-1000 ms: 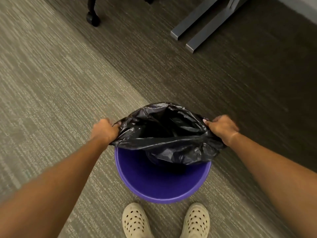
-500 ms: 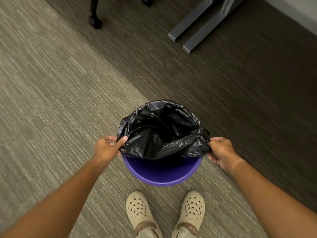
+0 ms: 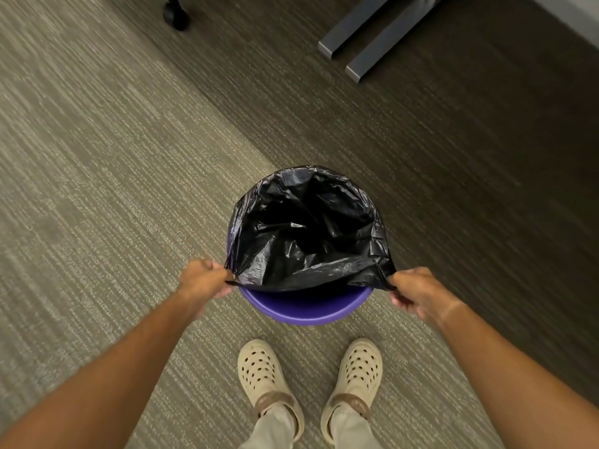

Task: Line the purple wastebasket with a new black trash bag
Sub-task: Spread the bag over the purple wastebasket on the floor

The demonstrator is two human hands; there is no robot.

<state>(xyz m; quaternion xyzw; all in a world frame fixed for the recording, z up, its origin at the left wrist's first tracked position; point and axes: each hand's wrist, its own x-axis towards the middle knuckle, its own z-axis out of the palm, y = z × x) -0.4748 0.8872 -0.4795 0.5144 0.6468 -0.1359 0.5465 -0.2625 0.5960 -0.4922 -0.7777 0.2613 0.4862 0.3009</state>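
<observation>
A round purple wastebasket (image 3: 304, 307) stands on the carpet just ahead of my feet. A black trash bag (image 3: 304, 241) hangs open inside it, its mouth draped over the far and side parts of the rim. The near rim shows bare purple. My left hand (image 3: 202, 285) pinches the bag's near edge at the left side of the rim. My right hand (image 3: 415, 294) pinches the same edge at the right side. The edge is stretched taut between both hands, just above the near rim.
My two feet in beige perforated clogs (image 3: 262, 374) stand on the carpet right behind the basket. Grey metal desk feet (image 3: 366, 37) lie at the far right. A black chair caster (image 3: 175, 16) sits at the far left. A seam divides light carpet from dark carpet.
Both hands have drawn the bag's near edge back toward me and spread it wider. The bag mouth now lies over most of the rim, leaving less purple showing.
</observation>
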